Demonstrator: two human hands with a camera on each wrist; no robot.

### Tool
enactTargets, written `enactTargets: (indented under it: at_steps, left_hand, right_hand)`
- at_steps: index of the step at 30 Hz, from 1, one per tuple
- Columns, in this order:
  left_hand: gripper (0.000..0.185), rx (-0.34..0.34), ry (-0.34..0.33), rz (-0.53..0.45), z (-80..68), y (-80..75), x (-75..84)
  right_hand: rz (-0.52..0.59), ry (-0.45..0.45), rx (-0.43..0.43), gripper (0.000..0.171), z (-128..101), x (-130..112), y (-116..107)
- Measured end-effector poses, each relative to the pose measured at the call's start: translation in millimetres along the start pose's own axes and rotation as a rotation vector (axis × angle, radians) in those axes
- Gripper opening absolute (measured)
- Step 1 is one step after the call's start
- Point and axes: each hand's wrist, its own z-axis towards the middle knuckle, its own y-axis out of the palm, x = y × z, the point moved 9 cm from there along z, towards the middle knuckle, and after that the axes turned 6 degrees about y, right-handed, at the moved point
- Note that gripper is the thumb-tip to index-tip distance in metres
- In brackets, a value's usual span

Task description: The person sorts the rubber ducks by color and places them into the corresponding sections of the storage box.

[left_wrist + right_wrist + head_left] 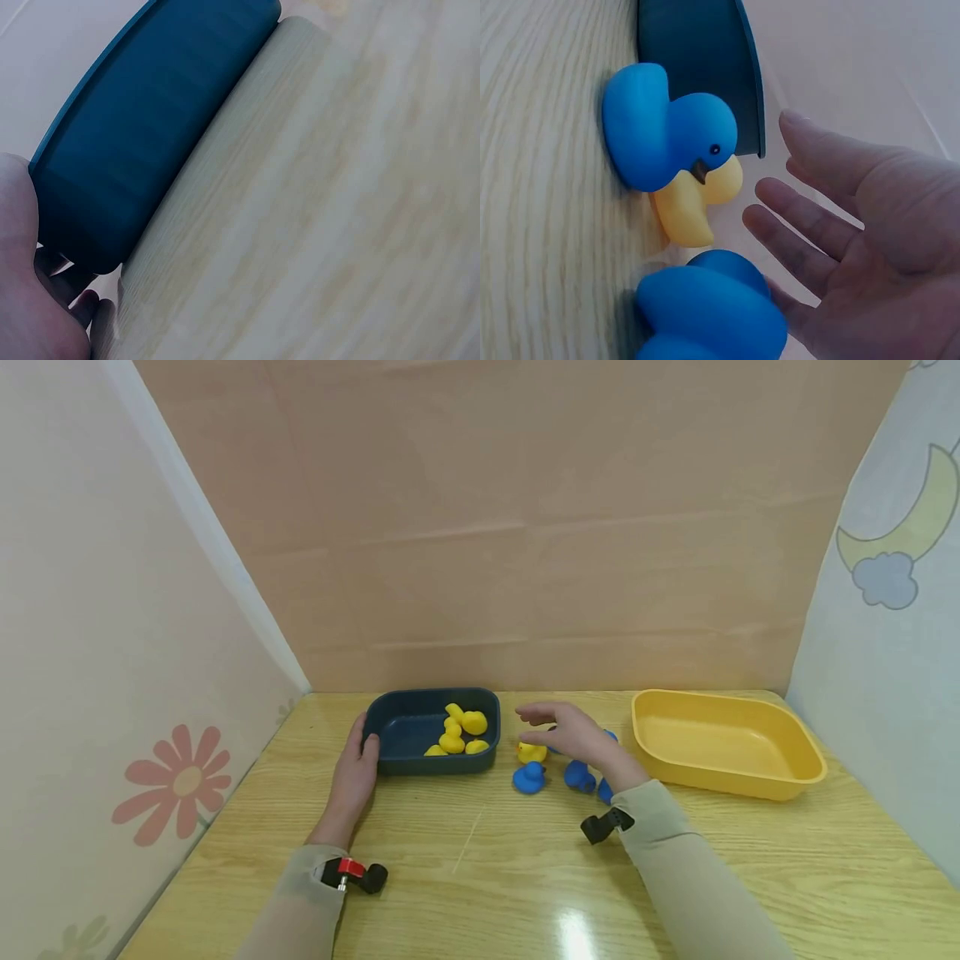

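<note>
Nearest on the table (525, 877), 2 sleeves come in from the near edge, each with a small black mount at the wrist. The left hand (358, 770) lies flat on the wood with its fingers (369, 745) curled against the left end of the dark tray (396, 758); the left wrist view shows the palm pressed to the tray's (142, 142) outer wall, though how firm the grip is cannot be told.

The right hand (577, 737) hovers near the middle of the table, palm down, fingers (802, 240) straight, spread a little and holding nothing. Under and just beside it sit the loose ducks: a blue duck (529, 777) nearest the front, more blue ones (579, 774) partly hidden by the wrist, and 1 yellow duck (532, 752) just behind. In the right wrist view the blue duck (667, 139) stands against the yellow duck (694, 206).

Inside the dark tray, toward its right end, lie about 4 yellow ducks (465, 727). The yellow tray (795, 772) sits toward the table's far right corner, well apart from the hand.
</note>
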Motion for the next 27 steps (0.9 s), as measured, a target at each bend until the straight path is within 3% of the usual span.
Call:
enactTargets:
  at_steps: [12,27]
  left_hand:
    - [0.065,0.0,0.009,0.006,0.4,0.2,0.2]
    - [0.066,-0.006,0.005,0.009,-1.2,0.7,0.9]
  right_hand:
    - [-0.069,0.008,-0.043,0.052,3,14,3]
    - [-0.092,0.082,-0.07,0.045,2,20,7]
